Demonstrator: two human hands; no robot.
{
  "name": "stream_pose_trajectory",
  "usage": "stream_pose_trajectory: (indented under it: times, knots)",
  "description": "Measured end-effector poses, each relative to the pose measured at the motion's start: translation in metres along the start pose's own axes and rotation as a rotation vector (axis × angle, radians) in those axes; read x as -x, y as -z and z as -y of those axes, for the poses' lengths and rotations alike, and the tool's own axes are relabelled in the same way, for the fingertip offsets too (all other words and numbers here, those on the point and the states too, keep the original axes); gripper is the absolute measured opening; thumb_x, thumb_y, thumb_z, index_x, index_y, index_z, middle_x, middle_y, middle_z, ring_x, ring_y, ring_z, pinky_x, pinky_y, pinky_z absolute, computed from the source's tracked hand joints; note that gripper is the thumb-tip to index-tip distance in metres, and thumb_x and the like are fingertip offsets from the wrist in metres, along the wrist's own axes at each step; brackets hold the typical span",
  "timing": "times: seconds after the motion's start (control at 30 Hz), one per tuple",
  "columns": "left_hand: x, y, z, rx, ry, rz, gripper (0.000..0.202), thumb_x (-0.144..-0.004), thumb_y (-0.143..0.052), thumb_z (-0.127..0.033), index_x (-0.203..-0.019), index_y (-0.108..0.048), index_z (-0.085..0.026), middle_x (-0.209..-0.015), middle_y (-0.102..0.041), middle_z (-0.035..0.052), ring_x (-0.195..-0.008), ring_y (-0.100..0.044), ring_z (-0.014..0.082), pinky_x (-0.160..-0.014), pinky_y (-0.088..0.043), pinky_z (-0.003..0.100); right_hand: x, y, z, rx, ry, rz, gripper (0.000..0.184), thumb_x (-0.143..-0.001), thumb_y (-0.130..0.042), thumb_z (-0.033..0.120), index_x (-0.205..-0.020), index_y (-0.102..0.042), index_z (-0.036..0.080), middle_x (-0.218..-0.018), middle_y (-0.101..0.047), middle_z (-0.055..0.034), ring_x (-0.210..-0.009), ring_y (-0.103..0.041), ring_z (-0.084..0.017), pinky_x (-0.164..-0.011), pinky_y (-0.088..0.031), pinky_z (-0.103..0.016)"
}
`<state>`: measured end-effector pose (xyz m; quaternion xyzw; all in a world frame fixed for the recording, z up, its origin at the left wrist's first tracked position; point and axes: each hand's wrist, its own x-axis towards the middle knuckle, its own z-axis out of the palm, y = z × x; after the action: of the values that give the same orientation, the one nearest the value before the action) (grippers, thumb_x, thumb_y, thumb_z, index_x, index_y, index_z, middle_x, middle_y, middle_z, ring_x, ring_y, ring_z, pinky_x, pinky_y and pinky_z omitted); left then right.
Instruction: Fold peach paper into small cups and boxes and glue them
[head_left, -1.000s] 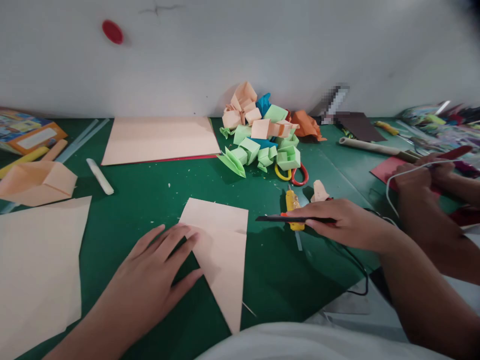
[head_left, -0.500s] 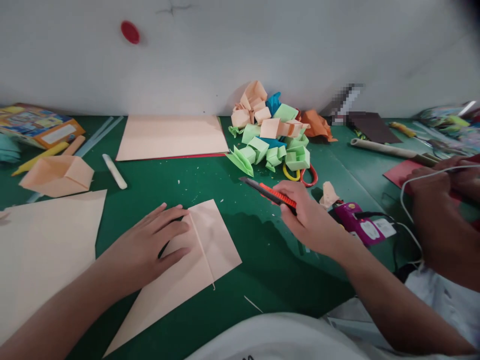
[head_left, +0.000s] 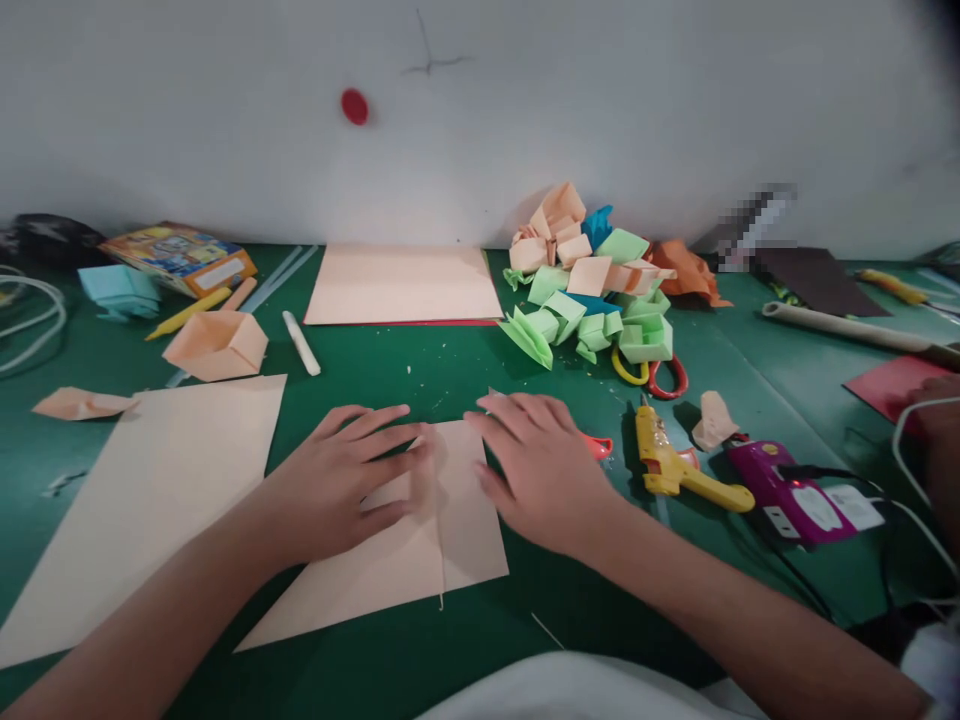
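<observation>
My left hand (head_left: pixel 360 490) lies with fingers spread on a peach paper sheet (head_left: pixel 375 580). A thin raised strip or slit line runs down this sheet near its right part. My right hand (head_left: pixel 536 465) is over the sheet's right edge, palm down with fingers stretched out. Behind it shows the red end of a utility knife (head_left: pixel 600 447), and a grey tip pokes out above the fingers; the rest is hidden by the hand. A thin paper sliver (head_left: pixel 547 631) lies near the table's front edge.
Behind are a stacked paper sheet (head_left: pixel 405 285) and folded paper pieces (head_left: pixel 585 290). Scissors (head_left: pixel 667 378), a yellow glue gun (head_left: pixel 675 470) and a purple power strip (head_left: pixel 791 490) with cords lie right. At left are a large sheet (head_left: pixel 172 500) and a paper box (head_left: pixel 217 345). Another person's hand (head_left: pixel 941 400) is far right.
My right hand has moved left to the sheet's edge and spread its fingers, letting go of the utility knife. My left hand stays on the sheet. The view has turned left, and the glue gun now shows.
</observation>
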<state>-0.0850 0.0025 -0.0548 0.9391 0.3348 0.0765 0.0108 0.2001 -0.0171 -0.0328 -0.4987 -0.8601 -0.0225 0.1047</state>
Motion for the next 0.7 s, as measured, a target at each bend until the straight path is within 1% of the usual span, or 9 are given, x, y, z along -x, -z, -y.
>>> stream_pose_trajectory:
  times: [0.03,0.1,0.2,0.27,0.33,0.4,0.53,0.6,0.7]
  knots:
    - [-0.001,0.001,-0.001,-0.010,-0.012,0.000,0.045,-0.097,-0.054,-0.048,-0.137,-0.062,-0.029,-0.150,-0.057,0.0030,-0.142,-0.046,0.0310,-0.113,-0.034,0.049,-0.003,-0.004,0.007,-0.025,0.063,0.021,0.044,-0.100,-0.048,0.033,-0.138,-0.058,0.015,-0.145,-0.057,-0.0132,-0.130,-0.047,-0.033,-0.108,-0.036,-0.052]
    - [-0.003,0.002,-0.003,-0.026,-0.027,0.001,0.042,-0.097,-0.055,-0.045,-0.134,-0.064,-0.028,-0.148,-0.058,0.0040,-0.138,-0.050,0.0312,-0.107,-0.039,0.047,-0.006,-0.012,0.018,-0.047,0.141,0.074,0.055,-0.102,-0.045,0.038,-0.149,-0.048,0.010,-0.153,-0.051,-0.0138,-0.136,-0.043,-0.034,-0.115,-0.031,-0.054]
    - [-0.004,0.002,-0.006,-0.025,-0.030,0.001,0.040,-0.096,-0.055,-0.041,-0.132,-0.066,-0.027,-0.146,-0.061,0.0045,-0.134,-0.054,0.0303,-0.104,-0.041,0.046,-0.004,-0.024,0.026,-0.042,0.149,0.131,0.057,-0.105,-0.036,0.037,-0.155,-0.038,0.009,-0.163,-0.037,-0.0122,-0.145,-0.036,-0.033,-0.117,-0.028,-0.056]
    - [-0.004,0.002,-0.006,-0.007,-0.022,-0.001,0.038,-0.096,-0.055,-0.039,-0.131,-0.066,-0.028,-0.145,-0.062,0.0038,-0.134,-0.054,0.0296,-0.106,-0.039,0.046,-0.001,-0.027,0.027,-0.030,0.128,0.142,0.058,-0.106,-0.033,0.038,-0.157,-0.035,0.010,-0.165,-0.033,-0.0113,-0.149,-0.032,-0.035,-0.117,-0.028,-0.059]
    - [-0.005,0.002,-0.007,-0.002,-0.001,0.008,0.036,-0.095,-0.057,-0.040,-0.129,-0.067,-0.030,-0.145,-0.061,0.0030,-0.131,-0.055,0.0297,-0.108,-0.036,0.048,0.001,-0.028,0.028,-0.021,0.112,0.136,0.058,-0.107,-0.030,0.038,-0.158,-0.034,0.010,-0.165,-0.031,-0.0114,-0.151,-0.029,-0.035,-0.118,-0.027,-0.060]
    - [-0.005,0.003,-0.007,-0.007,0.030,0.017,0.035,-0.094,-0.059,-0.042,-0.126,-0.068,-0.032,-0.145,-0.061,0.0021,-0.128,-0.057,0.0304,-0.108,-0.034,0.051,0.003,-0.029,0.030,-0.016,0.101,0.133,0.058,-0.107,-0.029,0.037,-0.158,-0.033,0.009,-0.165,-0.029,-0.0128,-0.152,-0.029,-0.034,-0.121,-0.024,-0.059]
    - [-0.005,0.003,-0.008,0.023,0.085,0.001,0.031,-0.092,-0.061,-0.045,-0.120,-0.071,-0.035,-0.140,-0.065,0.0007,-0.120,-0.059,0.0306,-0.106,-0.033,0.052,0.003,-0.031,0.037,-0.003,0.068,0.158,0.059,-0.106,-0.032,0.035,-0.155,-0.037,0.002,-0.163,-0.029,-0.0200,-0.151,-0.033,-0.034,-0.126,-0.019,-0.056]
    - [-0.005,0.002,-0.008,0.016,0.097,0.011,0.031,-0.092,-0.061,-0.046,-0.120,-0.070,-0.036,-0.140,-0.065,0.0003,-0.119,-0.059,0.0305,-0.105,-0.032,0.052,0.003,-0.032,0.041,0.004,0.050,0.164,0.060,-0.106,-0.033,0.036,-0.154,-0.039,0.001,-0.161,-0.030,-0.0222,-0.150,-0.034,-0.035,-0.126,-0.019,-0.057]
    - [-0.005,0.003,-0.008,-0.021,0.095,0.037,0.033,-0.092,-0.061,-0.046,-0.123,-0.069,-0.036,-0.140,-0.065,0.0004,-0.117,-0.059,0.0309,-0.104,-0.030,0.053,0.004,-0.031,0.042,0.009,0.034,0.167,0.061,-0.106,-0.033,0.037,-0.154,-0.039,0.001,-0.161,-0.032,-0.0224,-0.150,-0.034,-0.035,-0.126,-0.019,-0.056]
